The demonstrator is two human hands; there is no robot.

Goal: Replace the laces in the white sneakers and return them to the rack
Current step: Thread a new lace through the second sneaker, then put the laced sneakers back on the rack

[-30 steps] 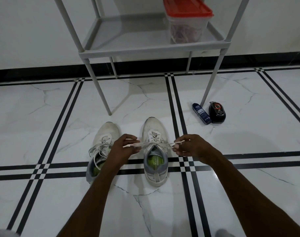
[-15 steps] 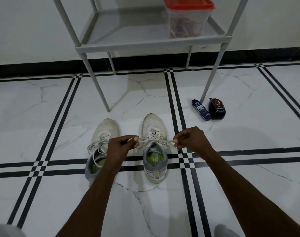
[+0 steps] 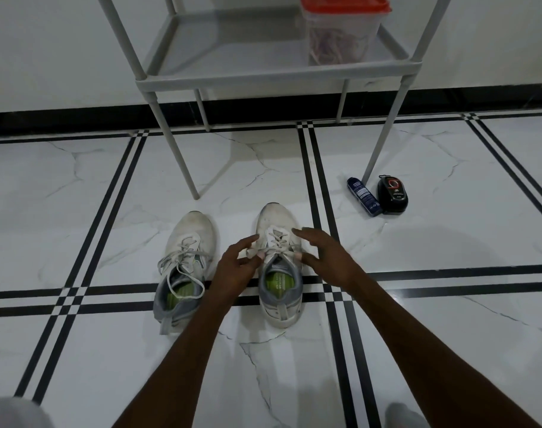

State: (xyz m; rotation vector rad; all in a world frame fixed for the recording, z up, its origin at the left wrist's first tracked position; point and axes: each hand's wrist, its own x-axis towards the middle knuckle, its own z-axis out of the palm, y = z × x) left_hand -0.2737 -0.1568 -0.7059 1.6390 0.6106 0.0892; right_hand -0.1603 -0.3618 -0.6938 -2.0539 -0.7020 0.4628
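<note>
Left hand: left hand [image 3: 235, 267] low over the floor, just left of the right-side sneaker's [image 3: 279, 273] throat; forearm runs up from bottom centre of the head view. Thumb and a fingertip pinch the lace [image 3: 273, 250] near the top eyelets; index finger stretched toward the toe, other fingers loosely curled.
Right hand: right hand [image 3: 322, 257] on the opposite side of the same shoe, forearm entering from bottom right. Fingers spread and mostly straight, reaching forward over the shoe's outer edge; thumb tip sits at the collar by the lace end. Whether it actually holds the lace: cannot tell.
Right-side sneaker: upright on the floor, toe pointing at the rack [image 3: 263, 75], laced, green insole visible, heel on the black stripe pair.
Left-side sneaker: left-side sneaker [image 3: 186, 267] beside it, slightly apart, toe angled the same way; laces loose and sprawled over the tongue and opening. Untouched by either hand.
Rack: grey shelf unit beyond the shoes, against the wall; front legs on the tile.
Tub: clear tub [image 3: 341, 35] with red lid on the shelf's right side, stringy contents, too unclear to name.
Floor items: blue bottle [image 3: 364, 196] lying down, touching or just beside a black container [image 3: 392, 195], near the rack's front right leg.
Floor: white marble-look tile [image 3: 78, 211] with black double stripes.
</note>
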